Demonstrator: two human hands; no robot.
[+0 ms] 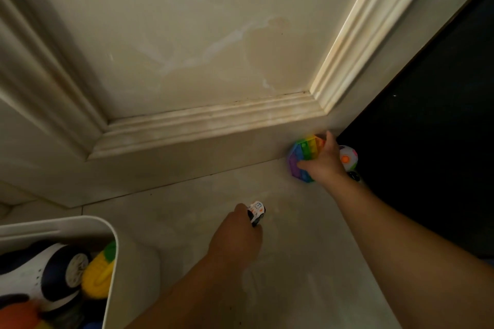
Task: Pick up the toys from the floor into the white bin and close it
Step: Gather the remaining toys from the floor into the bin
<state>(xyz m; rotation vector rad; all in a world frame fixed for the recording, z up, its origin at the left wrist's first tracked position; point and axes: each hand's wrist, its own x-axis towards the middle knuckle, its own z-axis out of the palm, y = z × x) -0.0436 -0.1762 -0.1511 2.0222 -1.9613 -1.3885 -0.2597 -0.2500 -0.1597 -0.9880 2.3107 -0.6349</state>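
**A:** What was each hand doing at that moment?

**B:** The left hand (235,238) had its grip pinched on a small white toy car (257,211), whose front poked out past the fingers, low over the floor (307,248). The right hand (324,161) reached far out to the corner by the door (187,35) and had its grip pressed onto a rainbow pop toy (303,159), thumb across the purple side, fingers over the top edge. Whether that toy was clear of the floor I couldn't tell.

**A:** And the white bin (112,262)?

**B:** It stood open at the lower left, well apart from both hands, with a big black-and-white toy car (45,275) and a yellow toy (99,275) already inside. No lid was visible.

**A:** So where was the risk?

**B:** Mostly on the right, I judged. The pop toy was flat and floppy-looking, held near one edge at full reach, so it could have sagged and slipped out. Just behind that hand sat a white ball with coloured dots (347,157) and a small dark object (354,176) against the dark area; a nudge from the wrist could have rolled the ball out of sight.

**A:** And the left?

**B:** The car was held by its rear only, so a quick swing to the bin might have flicked it loose.
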